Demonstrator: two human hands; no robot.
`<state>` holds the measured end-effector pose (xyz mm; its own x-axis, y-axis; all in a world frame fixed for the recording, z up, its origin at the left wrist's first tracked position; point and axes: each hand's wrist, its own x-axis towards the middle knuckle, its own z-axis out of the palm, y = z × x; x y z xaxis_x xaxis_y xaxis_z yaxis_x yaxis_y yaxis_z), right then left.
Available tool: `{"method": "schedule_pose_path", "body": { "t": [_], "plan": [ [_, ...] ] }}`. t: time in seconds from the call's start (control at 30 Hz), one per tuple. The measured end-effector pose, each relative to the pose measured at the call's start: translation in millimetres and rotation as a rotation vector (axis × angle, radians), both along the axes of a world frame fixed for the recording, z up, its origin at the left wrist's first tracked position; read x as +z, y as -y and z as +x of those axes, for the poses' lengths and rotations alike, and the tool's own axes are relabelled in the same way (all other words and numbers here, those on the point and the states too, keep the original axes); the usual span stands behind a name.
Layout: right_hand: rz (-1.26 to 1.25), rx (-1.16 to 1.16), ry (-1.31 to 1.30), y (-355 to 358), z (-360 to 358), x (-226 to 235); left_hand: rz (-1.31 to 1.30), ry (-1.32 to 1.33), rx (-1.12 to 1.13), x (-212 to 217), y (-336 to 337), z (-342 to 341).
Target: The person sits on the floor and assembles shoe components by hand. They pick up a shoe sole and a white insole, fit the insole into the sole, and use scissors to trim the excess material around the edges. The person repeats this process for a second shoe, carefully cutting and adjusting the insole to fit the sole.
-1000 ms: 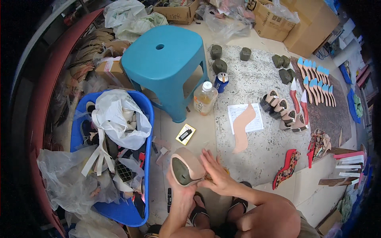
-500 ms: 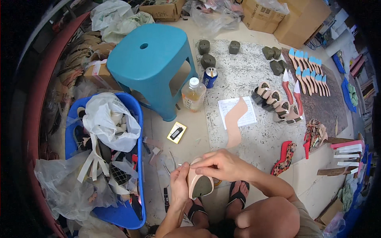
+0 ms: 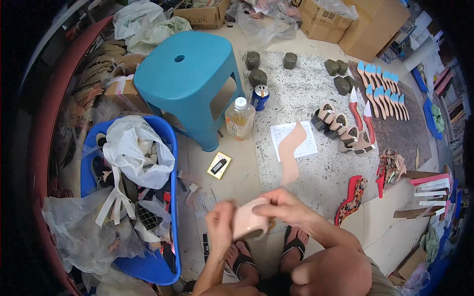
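Note:
Between my hands, above my feet, is a dark green shoe heel block (image 3: 255, 234) wrapped in pale pink sheet material (image 3: 247, 220). My left hand (image 3: 219, 222) grips its left side, with the fingers slightly blurred. On the other side my right hand (image 3: 289, 211) is closed on the block, its thumb pressed along the pink covering. A wavy pink strip (image 3: 291, 153) lies ahead on a printed paper sheet (image 3: 309, 139). Further right, several heel blocks partly covered in pink (image 3: 340, 127) stand in a row.
Bare dark green blocks (image 3: 257, 77) stand on the stained board (image 3: 276, 108). A teal stool (image 3: 185, 64), drink bottle (image 3: 240, 119) and can (image 3: 260, 97) are ahead-left. At left sits a blue bin (image 3: 174, 212) of scraps. Blue-tipped insoles (image 3: 382, 101) and a floral piece (image 3: 353, 197) lie right.
The heel block has been turned in my hands, so the pink side now shows more than the green face. My right hand has shifted slightly right, its thumb now on the pink.

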<state>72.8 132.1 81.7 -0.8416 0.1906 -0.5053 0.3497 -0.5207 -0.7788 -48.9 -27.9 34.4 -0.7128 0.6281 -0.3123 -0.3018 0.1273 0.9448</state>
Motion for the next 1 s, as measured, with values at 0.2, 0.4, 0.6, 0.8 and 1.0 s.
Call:
{"method": "schedule_pose_path", "body": {
  "t": [0.2, 0.4, 0.6, 0.8, 1.0],
  "plan": [
    [-0.399, -0.229, -0.306, 25.1, 11.9, -24.2, 0.494, 0.86, 0.22, -15.0, -11.7, -12.5],
    [-0.003, -0.135, -0.222, 35.6, 3.4, -18.7, 0.362, 0.87, 0.365, 6.6, -18.7, -4.1],
    [0.084, 0.032, -0.215, 19.2, -4.6, 0.9, 0.358, 0.438, 0.122, -0.5, 5.0, 7.3],
    [0.125, -0.015, -0.176, 20.8, -1.6, 5.9, 0.255, 0.273, -0.029, 22.1, 5.5, 7.4],
    [0.312, -0.165, -0.005, 28.7, -6.3, 11.5, 0.258, 0.171, -0.104, 28.4, 1.1, 14.5]
  ]
}}
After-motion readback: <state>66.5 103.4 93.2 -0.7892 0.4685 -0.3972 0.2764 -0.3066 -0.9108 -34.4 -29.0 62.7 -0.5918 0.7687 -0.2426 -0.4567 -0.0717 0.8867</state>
